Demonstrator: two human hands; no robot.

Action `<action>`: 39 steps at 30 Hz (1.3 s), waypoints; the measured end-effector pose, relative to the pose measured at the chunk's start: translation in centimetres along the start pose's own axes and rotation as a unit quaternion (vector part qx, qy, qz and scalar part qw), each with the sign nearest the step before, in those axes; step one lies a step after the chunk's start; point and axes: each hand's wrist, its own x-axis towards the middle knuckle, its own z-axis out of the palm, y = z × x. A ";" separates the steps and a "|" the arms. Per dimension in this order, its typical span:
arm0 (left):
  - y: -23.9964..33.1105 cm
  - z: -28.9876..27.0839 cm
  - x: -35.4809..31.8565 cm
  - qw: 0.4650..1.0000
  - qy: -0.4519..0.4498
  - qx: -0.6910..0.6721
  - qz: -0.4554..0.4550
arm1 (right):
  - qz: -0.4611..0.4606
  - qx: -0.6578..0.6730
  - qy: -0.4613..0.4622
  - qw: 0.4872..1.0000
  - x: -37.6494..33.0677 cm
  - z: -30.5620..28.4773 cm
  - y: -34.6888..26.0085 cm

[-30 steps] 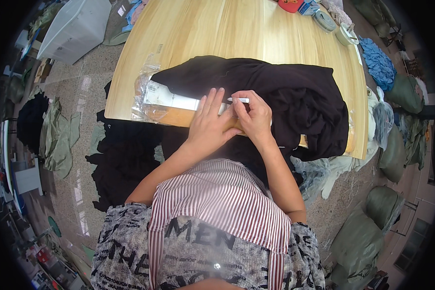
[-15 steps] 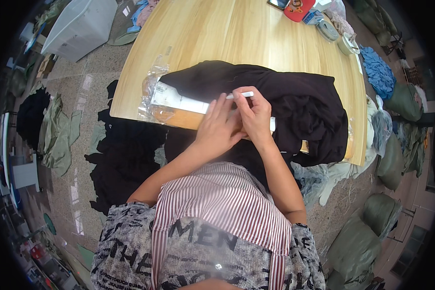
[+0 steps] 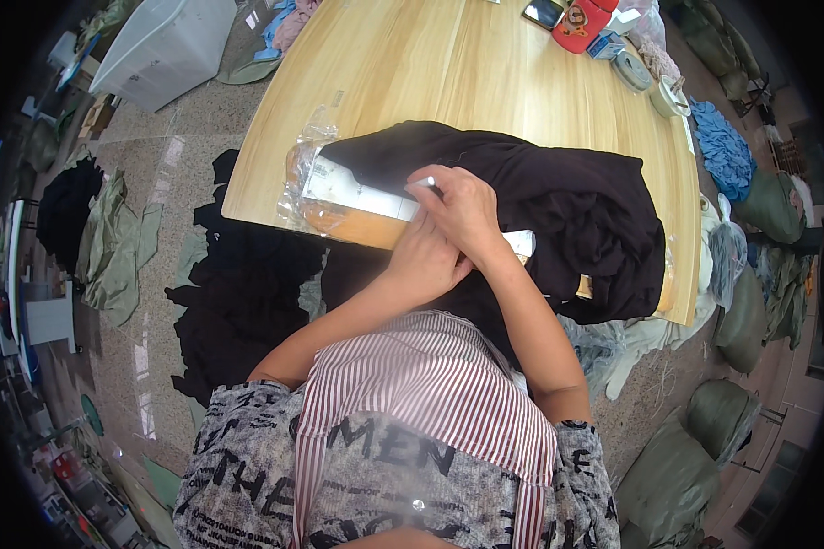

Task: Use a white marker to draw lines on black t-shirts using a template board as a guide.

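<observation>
Two hands — left hand (image 3: 425, 261), right hand (image 3: 467, 212) — one black garment (image 3: 576, 210), one clear bag (image 3: 325, 192)

Wooden table (image 3: 485, 82), light grain. Far right edge of it: red cap (image 3: 584, 25), dark phone (image 3: 542, 12) just left of the cap, tape roll (image 3: 631, 69) and a round tin (image 3: 668, 97) further right. White plastic bin (image 3: 160, 46) on the floor, far left. Olive-green cloth (image 3: 110, 242) in a heap on the left floor, black garments (image 3: 242, 306) piled between it and the table. Blue fabric (image 3: 723, 151) off the right edge, stuffed green sacks (image 3: 705, 457) near right.
</observation>
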 end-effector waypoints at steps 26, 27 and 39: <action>-19.3 -29.0 -6.5 0.825 0.518 0.136 -0.181 | -0.152 0.234 -0.014 0.960 4.4 -8.2 -8.3; -18.6 -27.1 -10.2 0.784 0.549 0.116 -0.264 | -0.294 0.172 0.084 0.936 4.8 -7.4 -8.2; -12.2 -1.3 -34.8 0.623 0.348 -0.223 -0.664 | 0.060 0.337 -0.090 0.935 -8.6 -3.0 -0.7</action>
